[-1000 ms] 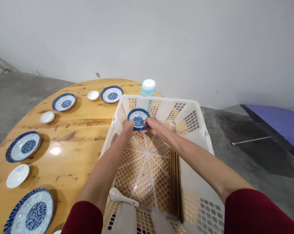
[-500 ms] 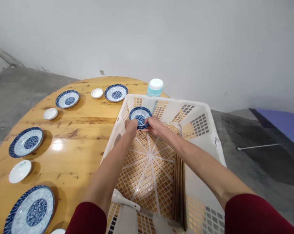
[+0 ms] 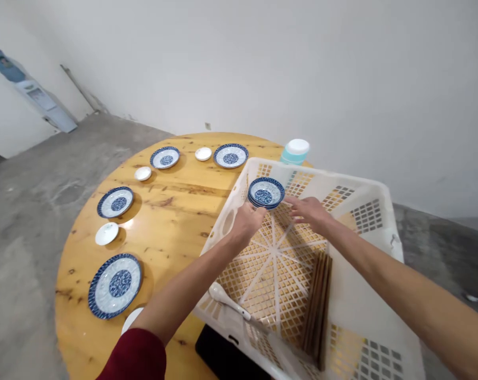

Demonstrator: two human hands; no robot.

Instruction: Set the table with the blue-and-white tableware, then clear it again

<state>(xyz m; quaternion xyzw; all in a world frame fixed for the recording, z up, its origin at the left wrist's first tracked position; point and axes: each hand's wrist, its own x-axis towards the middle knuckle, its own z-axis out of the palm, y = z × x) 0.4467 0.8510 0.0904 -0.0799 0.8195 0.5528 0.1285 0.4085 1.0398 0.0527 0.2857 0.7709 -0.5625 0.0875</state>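
A small stack of blue-and-white patterned bowls (image 3: 266, 192) is over the far left part of the white plastic basket (image 3: 329, 174). My left hand (image 3: 247, 222) grips the stack at its near edge, fingers closed with part of them hidden by the bowls. Just right of the stack, my right hand (image 3: 309, 212) is apart from it, its fingers loosely extended and holding nothing visible. Inside the basket, a bundle of brown chopsticks (image 3: 318, 311) lies along the right side. A white spoon (image 3: 228, 301) rests near the front left.
Around the round wooden table (image 3: 171, 227) stand blue-rimmed plates (image 3: 115, 285) and small white dishes (image 3: 106, 233). Behind the basket is a turquoise container with a white lid (image 3: 296, 150). A dark object (image 3: 223, 353) shows below the basket's front edge. A water dispenser (image 3: 36, 95) stands far left.
My right hand has let go of the bowl stack and moved off to its right. My left hand still holds the stack. The view has swung left, showing more of the table and floor.
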